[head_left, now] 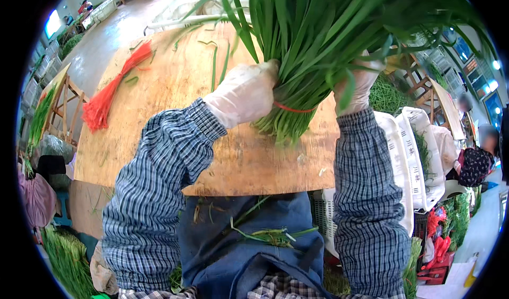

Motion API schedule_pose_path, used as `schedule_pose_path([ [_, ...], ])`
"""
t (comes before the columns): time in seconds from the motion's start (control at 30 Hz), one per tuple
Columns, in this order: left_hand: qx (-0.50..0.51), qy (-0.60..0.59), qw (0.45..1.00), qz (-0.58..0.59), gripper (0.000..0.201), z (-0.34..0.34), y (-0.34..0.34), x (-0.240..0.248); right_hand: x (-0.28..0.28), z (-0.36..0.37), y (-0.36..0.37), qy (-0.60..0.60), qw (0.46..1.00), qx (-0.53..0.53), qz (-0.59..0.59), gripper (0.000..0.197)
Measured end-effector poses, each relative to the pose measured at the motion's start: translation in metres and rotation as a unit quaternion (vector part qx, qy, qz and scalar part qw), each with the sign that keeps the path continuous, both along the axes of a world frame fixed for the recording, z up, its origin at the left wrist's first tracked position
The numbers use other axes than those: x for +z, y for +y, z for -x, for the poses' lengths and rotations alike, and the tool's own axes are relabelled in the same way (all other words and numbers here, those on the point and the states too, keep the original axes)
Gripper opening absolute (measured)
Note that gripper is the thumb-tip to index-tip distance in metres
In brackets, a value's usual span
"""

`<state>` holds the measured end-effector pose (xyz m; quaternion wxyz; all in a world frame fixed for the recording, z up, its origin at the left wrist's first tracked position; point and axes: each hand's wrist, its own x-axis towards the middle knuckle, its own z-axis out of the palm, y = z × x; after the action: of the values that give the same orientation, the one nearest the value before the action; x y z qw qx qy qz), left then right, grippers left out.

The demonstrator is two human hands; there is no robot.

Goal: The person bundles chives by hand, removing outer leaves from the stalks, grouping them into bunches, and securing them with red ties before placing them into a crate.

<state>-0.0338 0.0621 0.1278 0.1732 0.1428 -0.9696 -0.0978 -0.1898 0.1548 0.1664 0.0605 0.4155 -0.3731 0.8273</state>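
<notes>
A big bunch of garlic chives (302, 55) is raised over the wooden tabletop (249, 164), its cut ends pointing down toward me and its long leaves fanning up and to the right. A thin red tie (294, 109) circles it near the cut ends. My left hand (244, 92), in a whitish glove, is closed on the left side of the bunch just above the tie. On the other side my gloved right hand (360, 84) grips among the leaves, which cover part of its fingers.
A bundle of red ties (114, 89) lies on the table's left, near loose leaf scraps (213, 60). White plastic crates (419, 156) stand at the right. Chive trimmings (275, 235) rest on my blue apron (204, 235). A seated person (474, 161) is at the far right.
</notes>
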Motion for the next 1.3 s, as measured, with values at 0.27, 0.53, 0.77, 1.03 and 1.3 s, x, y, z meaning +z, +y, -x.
schedule_pose_path([
  [0.27, -0.130, 0.069, 0.934, 0.325, 0.032, -0.003, -0.024, -0.037, -0.024, -0.002, -0.013, -0.033, 0.997, 0.050, -0.040, 0.033],
  [0.53, -0.048, 0.146, 0.984, -0.092, 0.022, -0.006, -0.004, -0.018, -0.015, 0.001, -0.012, -0.043, 0.995, 0.054, -0.074, 0.039],
  [0.77, -0.014, 0.319, 0.907, -0.275, 0.015, -0.003, -0.009, -0.040, 0.034, -0.027, -0.022, 0.090, 0.949, 0.092, -0.289, 0.046],
  [1.03, 0.099, 0.428, 0.552, -0.708, 0.005, -0.001, 0.077, -0.075, 0.024, -0.061, -0.085, 0.413, 0.708, 0.034, -0.572, 0.058],
  [1.3, 0.123, 0.431, 0.495, -0.744, 0.007, -0.003, 0.085, -0.115, 0.001, -0.057, 0.011, 0.419, 0.677, -0.002, -0.605, 0.064],
])
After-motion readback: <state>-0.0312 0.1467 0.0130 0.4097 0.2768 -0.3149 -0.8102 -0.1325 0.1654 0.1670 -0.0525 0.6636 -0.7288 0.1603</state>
